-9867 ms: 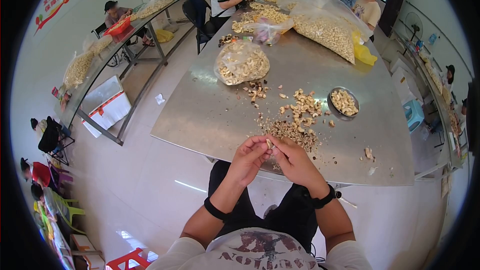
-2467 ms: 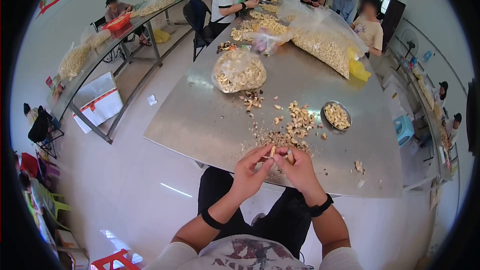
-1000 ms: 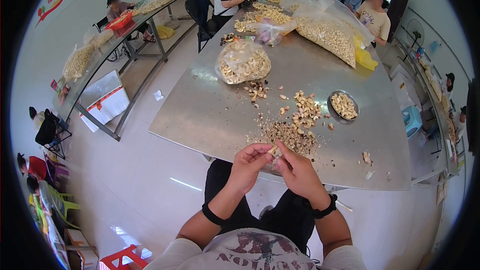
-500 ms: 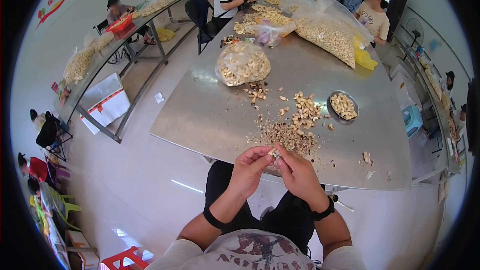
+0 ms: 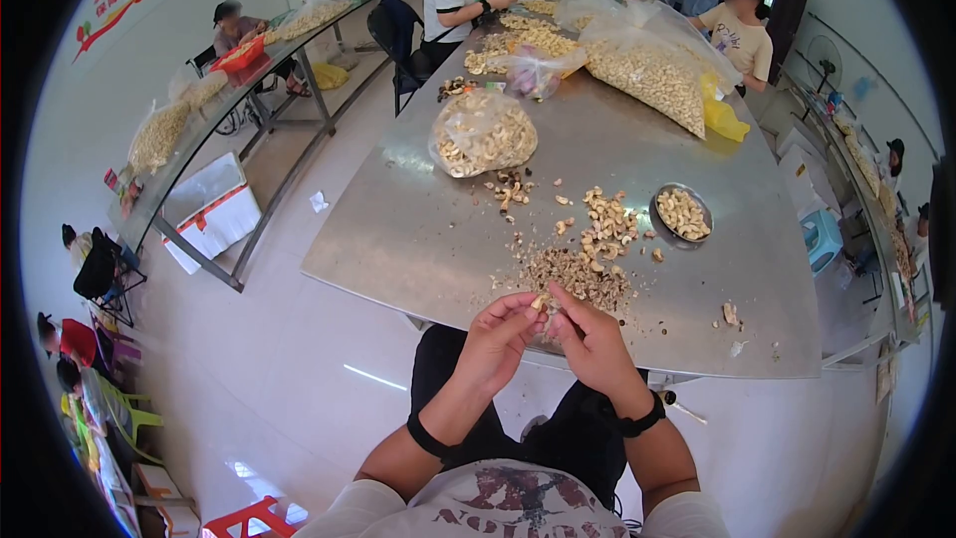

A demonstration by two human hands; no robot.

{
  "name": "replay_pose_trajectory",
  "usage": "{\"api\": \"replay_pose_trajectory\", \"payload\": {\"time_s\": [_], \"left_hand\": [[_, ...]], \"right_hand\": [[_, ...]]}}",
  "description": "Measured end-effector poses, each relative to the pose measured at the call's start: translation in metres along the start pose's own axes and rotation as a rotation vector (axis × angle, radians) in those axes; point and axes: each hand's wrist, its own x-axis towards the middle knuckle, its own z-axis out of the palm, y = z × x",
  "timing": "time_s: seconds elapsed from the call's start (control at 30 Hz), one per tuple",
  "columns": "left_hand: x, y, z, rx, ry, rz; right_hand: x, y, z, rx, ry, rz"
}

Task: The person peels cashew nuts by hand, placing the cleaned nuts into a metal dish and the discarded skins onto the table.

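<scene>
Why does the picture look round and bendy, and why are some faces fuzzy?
Head view: a fisheye lens curves the table edges and blackens the corners; co-workers' faces are blurred; soft glare streaks the metal; the left hand, right hand and cashew look sharp.

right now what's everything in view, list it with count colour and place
table: one, steel, centre
nut: one, pale, pinched between both hands' fingertips at the near table edge
shell pile: one, brown, just beyond the hands
loose nuts: a scatter, pale, past the shell pile
bowl: one, metal, holding pale nuts, right of the scatter
small bag: one, clear, full of nuts, mid table
big bag: one, clear, full of nuts, far right
yellow bag: one, beside the big bag
second table: one, left, with more nut bags
people: several, seated at the far end and along the left
left hand: one, black wristband
right hand: one, black watch
</scene>
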Motion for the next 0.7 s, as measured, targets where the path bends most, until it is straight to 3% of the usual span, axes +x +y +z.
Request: {"api": "replay_pose_trajectory", "payload": {"time_s": [0.7], "left_hand": [[0.0048, 0.0006, 0.0013, -0.057, -0.008, -0.053]], "right_hand": [[0.0049, -0.0018, 0.0049, -0.099, 0.078, -0.094]]}}
